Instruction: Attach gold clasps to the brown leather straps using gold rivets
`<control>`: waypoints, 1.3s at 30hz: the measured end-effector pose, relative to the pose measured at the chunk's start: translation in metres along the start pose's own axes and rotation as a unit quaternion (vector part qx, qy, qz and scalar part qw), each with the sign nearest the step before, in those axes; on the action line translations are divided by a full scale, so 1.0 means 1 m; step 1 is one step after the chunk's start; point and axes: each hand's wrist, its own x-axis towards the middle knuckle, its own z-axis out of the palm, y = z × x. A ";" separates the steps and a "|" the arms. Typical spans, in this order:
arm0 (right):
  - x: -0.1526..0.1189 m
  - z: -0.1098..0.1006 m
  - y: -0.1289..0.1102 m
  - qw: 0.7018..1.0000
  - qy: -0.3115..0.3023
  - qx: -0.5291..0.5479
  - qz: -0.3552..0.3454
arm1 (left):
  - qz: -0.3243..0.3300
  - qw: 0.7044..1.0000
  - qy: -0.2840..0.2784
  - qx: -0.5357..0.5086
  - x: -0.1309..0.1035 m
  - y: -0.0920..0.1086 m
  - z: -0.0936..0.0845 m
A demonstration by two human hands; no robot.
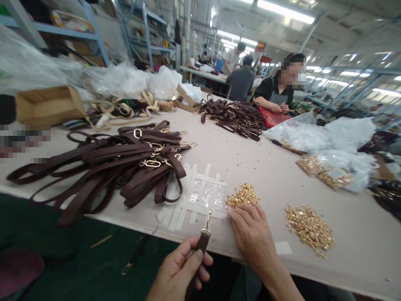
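My left hand (184,267), closed, grips a dark brown strap (203,242) near its end. A gold snap hook (207,223) on the strap points up and away from me, over the table's front edge. My right hand (252,236) rests palm down on the table, fingers stretched toward a pile of small gold metal pieces (244,195). Its fingertips touch the near edge of that pile; the thumb is mostly hidden. Between the hands and the strap heap lie clear plastic sheets (206,194) held by strips of tape.
Brown straps (103,161) with gold hardware are heaped at left; another strap heap (233,115) lies farther back. A second gold pile (310,230) sits at right, near plastic bags (341,133). A cardboard box (50,106) stands far left. A co-worker (278,85) sits across the table.
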 end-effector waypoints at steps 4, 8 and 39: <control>-0.002 -0.022 -0.013 0.985 0.014 0.157 0.068 | 0.002 1.000 -0.019 0.016 0.003 0.009 0.003; -0.008 -0.041 -0.041 0.854 -0.052 0.435 0.282 | 0.025 0.996 -0.067 0.056 0.002 0.022 0.011; -0.055 -0.033 -0.058 0.604 0.009 0.646 0.467 | 0.169 0.924 -0.109 0.326 -0.014 0.006 0.027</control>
